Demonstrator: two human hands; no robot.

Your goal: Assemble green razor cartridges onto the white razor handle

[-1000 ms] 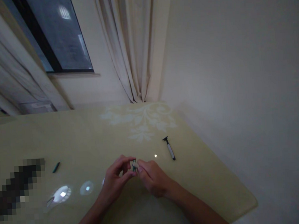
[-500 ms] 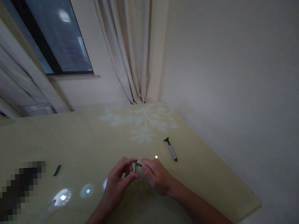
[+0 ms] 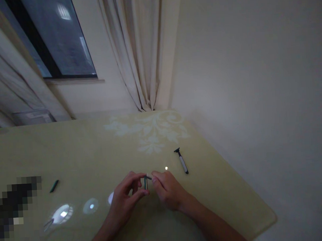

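Note:
Near the table's front middle, my left hand (image 3: 128, 190) pinches a small green and dark razor cartridge (image 3: 145, 182) upright between thumb and fingertips. Just right of it, my right hand (image 3: 167, 188) is closed round a thin dark handle, whose tip (image 3: 149, 178) points at the cartridge and seems to touch it. Most of that handle is hidden in my fist. Beyond my right hand lies a razor (image 3: 182, 161) with a grey and black handle. A second green and dark piece (image 3: 54, 186) rests on the table to the left.
The glossy yellowish table (image 3: 84, 149) has a pale floral pattern and light reflections. A dark pixelated shape (image 3: 16, 203) is at the left. Behind the table are a window (image 3: 56, 36), curtains (image 3: 138, 46) and a wall along the right side.
The view has shifted slightly, so table and window things appear a little further left. Both hands keep nearly the same pose, with the cartridge and the handle tip still together.

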